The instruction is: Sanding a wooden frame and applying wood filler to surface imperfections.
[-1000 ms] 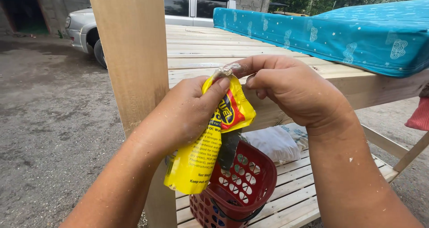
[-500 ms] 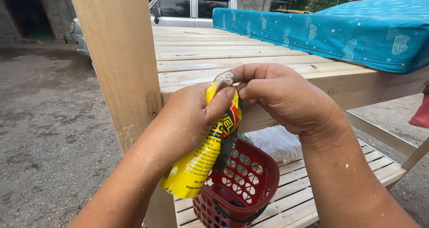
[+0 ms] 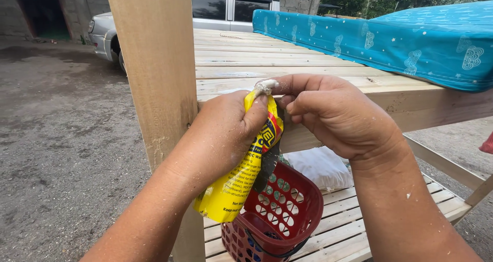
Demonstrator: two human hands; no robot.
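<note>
Head view, looking down at both hands raised before a wooden post and a slatted wooden deck. Left hand clenched around a yellow tube, tube upright and tilted slightly, crusted white nozzle uppermost, level with the deck edge. Right hand closed at the nozzle, thumb and forefinger pinching its tip; a dark blade-like tool hanging below that hand behind the tube, grip on it not discernible. Compared with one second earlier: tube squeezed narrower and less crumpled at the top, nozzle lifted slightly toward the deck edge, right fingers drawn tighter onto the tip. Over the last half second: hardly any shift, hands steady. Judged meaning: work at the clogged tip under way, nozzle not yet shown clear, no paste seen issuing. Below the hands: red perforated basket on the lower slatted shelf, white bag just beside it. On the deck, well apart from the hands: blue patterned mattress. Beyond: grey car on gravel ground. Sawdust specks on both forearms.
</note>
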